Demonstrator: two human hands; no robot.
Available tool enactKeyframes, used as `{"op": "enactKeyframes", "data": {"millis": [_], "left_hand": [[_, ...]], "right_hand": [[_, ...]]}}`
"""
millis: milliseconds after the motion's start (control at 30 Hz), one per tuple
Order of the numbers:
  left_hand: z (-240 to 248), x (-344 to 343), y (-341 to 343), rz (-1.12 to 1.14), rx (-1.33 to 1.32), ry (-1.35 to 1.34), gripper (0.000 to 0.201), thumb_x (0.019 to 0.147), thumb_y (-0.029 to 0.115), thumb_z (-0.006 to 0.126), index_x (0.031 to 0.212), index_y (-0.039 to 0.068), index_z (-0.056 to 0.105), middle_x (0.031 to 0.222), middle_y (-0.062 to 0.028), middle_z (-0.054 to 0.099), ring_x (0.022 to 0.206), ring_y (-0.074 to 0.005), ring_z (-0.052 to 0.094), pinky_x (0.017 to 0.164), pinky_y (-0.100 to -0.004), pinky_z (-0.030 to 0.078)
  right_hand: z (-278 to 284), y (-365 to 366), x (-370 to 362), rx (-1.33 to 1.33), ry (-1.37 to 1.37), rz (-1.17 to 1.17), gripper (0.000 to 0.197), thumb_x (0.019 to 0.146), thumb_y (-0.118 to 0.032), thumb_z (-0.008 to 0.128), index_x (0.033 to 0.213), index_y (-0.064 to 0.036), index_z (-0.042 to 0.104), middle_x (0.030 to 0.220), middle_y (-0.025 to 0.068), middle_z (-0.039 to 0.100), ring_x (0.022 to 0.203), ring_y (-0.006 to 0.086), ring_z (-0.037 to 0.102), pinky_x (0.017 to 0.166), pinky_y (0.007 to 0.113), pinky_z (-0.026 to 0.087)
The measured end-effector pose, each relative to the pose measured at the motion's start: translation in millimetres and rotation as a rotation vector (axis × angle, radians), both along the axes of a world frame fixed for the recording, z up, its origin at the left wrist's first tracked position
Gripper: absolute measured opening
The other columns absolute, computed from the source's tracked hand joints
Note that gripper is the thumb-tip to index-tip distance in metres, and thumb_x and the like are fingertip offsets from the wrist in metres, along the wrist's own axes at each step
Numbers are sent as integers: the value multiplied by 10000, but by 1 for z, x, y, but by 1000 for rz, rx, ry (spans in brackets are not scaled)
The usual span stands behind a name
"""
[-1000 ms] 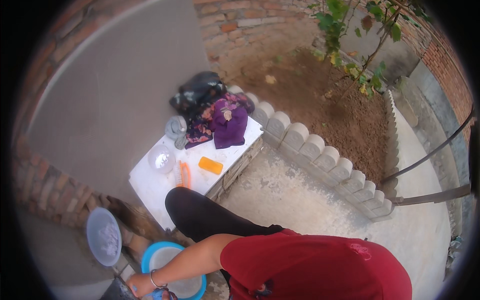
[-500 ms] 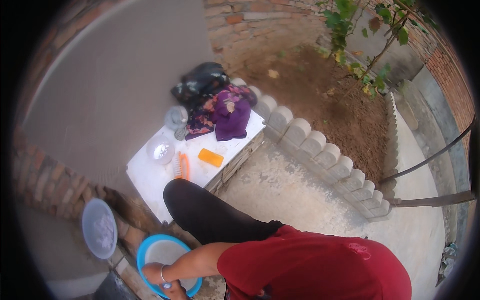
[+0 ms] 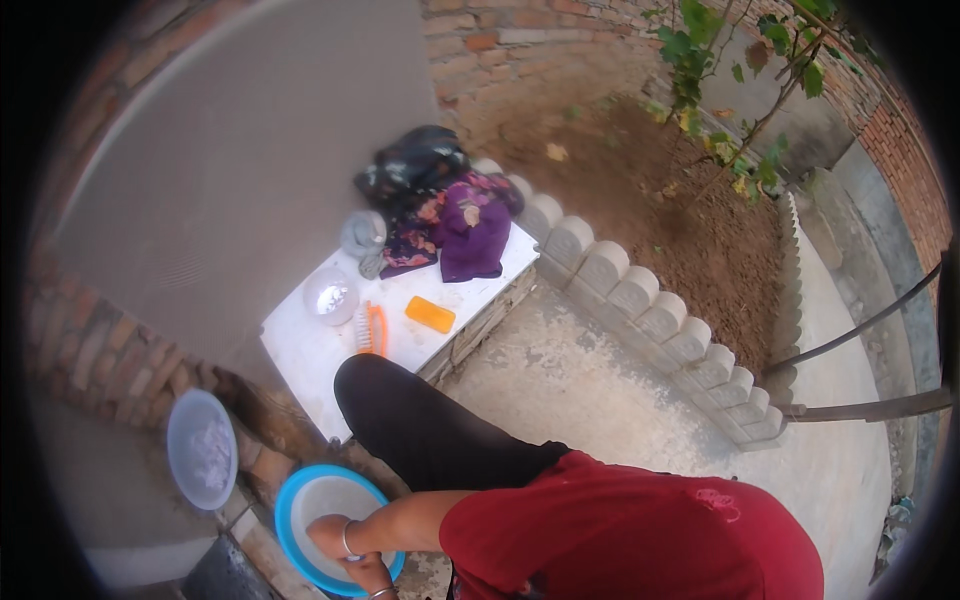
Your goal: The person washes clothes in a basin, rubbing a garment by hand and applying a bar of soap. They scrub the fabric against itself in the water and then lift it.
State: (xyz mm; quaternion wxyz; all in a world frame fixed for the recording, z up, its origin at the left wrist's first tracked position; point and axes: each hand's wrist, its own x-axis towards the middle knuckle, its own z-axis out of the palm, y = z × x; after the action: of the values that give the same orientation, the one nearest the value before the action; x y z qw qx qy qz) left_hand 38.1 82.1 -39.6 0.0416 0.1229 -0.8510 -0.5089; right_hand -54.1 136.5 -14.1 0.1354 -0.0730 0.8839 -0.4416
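A round blue-rimmed basin (image 3: 289, 500) with cloudy whitish water stands at the lower left beside my knee. Both hands are together inside it. My right hand (image 3: 328, 536), a silvery bracelet at its wrist, is closed, knuckles up, near the basin's middle. Just below it, close to the near rim, my left hand (image 3: 369, 570) presses against it, partly covered by the right wrist; it too wears a bracelet. A small pale bit shows between the hands, too small to name. Their fingertips are hidden.
A white slab (image 3: 300, 385) holds an orange-handled brush (image 3: 372, 330), a yellow-orange bar (image 3: 430, 314), a clear bowl (image 3: 330, 297) of white stuff, grey cloth (image 3: 364, 237) and purple floral cloth (image 3: 474, 235). A pale basin (image 3: 203, 450) stands left. Scalloped edging (image 3: 633, 291) borders the soil.
My hands have shifted a little to the right and up within the blue-rimmed basin, still pressed together. The things on the slab keep their places; the whole view has shifted slightly.
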Motion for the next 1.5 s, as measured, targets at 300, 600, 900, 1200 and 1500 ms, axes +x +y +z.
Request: {"op": "enactKeyframes", "data": {"millis": [300,600,900,1200,1500], "left_hand": [[-27,-5,-8,-84,-97,44,663,721,220,713,1200,-70,358,946,-180,550,659,-215,576,526,-306,473],[116,-28,8,373,602,-186,558,800,243,647,1197,-24,360,929,-163,545,516,-177,522,461,-311,513],[135,-26,-14,498,1381,-190,407,848,473,475,976,102,581,873,-78,621,717,-187,576,652,-352,491],[111,-26,-20,437,1458,-132,268,888,318,468,1064,131,545,969,-37,606,844,-204,580,676,-361,472],[120,-24,-26,310,1513,-100,509,912,493,385,1255,118,385,1194,-175,506,985,-334,563,805,-396,485]], "right_hand": [[12,23,-4,-78,36,28,266,754,-207,556,920,-9,620,927,209,619,891,370,588,797,424,458],[68,81,-56,-46,-53,413,598,703,-439,635,1035,51,550,964,252,603,930,363,585,823,398,450],[118,91,-65,-616,-392,442,440,705,-86,634,1130,-71,523,859,34,581,729,98,555,628,245,460],[137,78,-68,-886,-730,373,283,847,-134,541,1109,-31,509,845,39,583,667,116,566,502,243,460],[133,67,-83,-740,-688,317,278,874,-207,541,1107,-60,510,856,52,593,623,129,569,503,247,465]]}}
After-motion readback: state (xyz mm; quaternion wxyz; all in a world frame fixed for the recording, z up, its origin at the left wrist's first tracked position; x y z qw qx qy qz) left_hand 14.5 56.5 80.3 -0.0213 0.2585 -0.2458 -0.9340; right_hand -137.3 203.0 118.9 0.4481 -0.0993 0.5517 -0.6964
